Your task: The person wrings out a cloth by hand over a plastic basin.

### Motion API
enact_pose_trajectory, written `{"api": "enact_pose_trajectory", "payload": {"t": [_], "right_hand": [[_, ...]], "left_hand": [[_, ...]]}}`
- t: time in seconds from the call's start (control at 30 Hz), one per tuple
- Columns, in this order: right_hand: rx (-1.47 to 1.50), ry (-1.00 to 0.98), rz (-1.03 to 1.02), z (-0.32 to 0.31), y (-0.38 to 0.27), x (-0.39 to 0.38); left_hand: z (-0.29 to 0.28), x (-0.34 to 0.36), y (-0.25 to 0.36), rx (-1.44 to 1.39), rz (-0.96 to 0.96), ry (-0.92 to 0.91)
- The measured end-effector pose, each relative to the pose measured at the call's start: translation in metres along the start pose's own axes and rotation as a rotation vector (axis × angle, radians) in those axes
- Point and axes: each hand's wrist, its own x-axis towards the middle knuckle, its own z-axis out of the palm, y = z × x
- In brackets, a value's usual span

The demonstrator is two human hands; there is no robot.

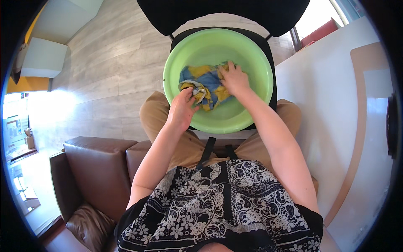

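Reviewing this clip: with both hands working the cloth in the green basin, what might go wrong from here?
The green basin sits on a black chair seat, filling most of it; hard pressing from the right hand might tip or slide it. The left hand grips the blue and yellow cloth at the near rim, so a fold may get dragged over onto the person's lap.

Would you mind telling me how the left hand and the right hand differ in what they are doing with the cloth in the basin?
The left hand pinches a bunched fold at the blue and yellow cloth's near edge; the right hand lies flatter on its far side. The left hand crosses the green basin's rim; the right is wholly inside. Both touch the cloth.
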Motion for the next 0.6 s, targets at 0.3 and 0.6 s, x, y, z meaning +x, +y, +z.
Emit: {"api": "enact_pose_trajectory", "payload": {"t": [0.3, 0.6], "right_hand": [[0.710, 0.087, 0.173, 0.000, 0.004, 0.021], [1.035, 0.176, -0.193, -0.100, -0.081, -0.017]], "left_hand": [[0.041, 0.041, 0.005, -0.068, -0.121, 0.107], [0.040, 0.079, -0.018, -0.217, -0.030, -0.074]]}}
